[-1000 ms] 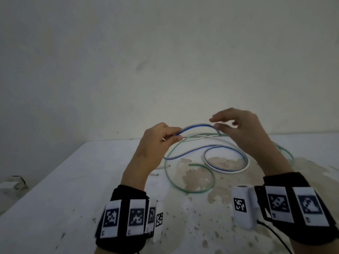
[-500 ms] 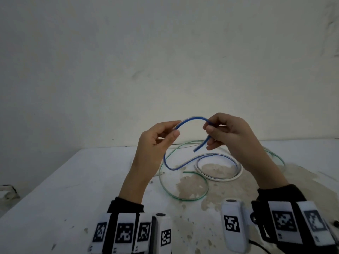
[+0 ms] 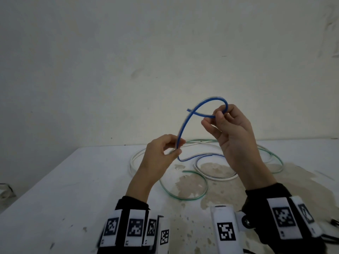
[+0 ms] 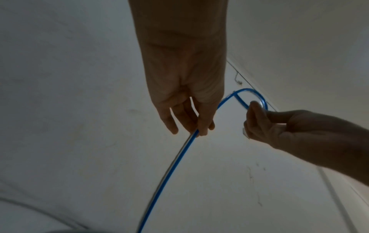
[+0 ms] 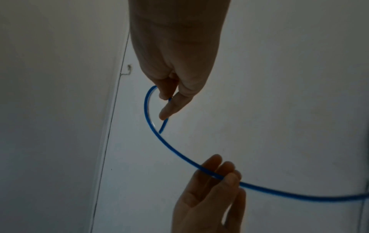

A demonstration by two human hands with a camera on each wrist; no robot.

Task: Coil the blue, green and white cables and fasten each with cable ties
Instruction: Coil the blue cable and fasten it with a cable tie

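Note:
The blue cable (image 3: 185, 123) is lifted above the white table (image 3: 60, 184), its free end bent into a small loop that crosses itself. My right hand (image 3: 221, 114) pinches that loop near its end, seen close in the right wrist view (image 5: 169, 97). My left hand (image 3: 177, 147) pinches the blue cable (image 4: 173, 160) lower down, between thumb and fingers (image 4: 201, 126). The rest of the blue cable trails down to the table. A green cable (image 3: 183, 196) and a white cable (image 3: 216, 177) lie loose in curves on the table behind and under my hands.
A pale wall (image 3: 146, 61) stands close behind the table's far edge. Brown stains (image 3: 211, 167) mark the table's surface under the cables. A dark cord (image 3: 333, 221) shows at the right edge near my wrist.
Both hands have risen. My right hand has bent the blue cable's end over into a small crossed loop and lifted it higher than the left hand.

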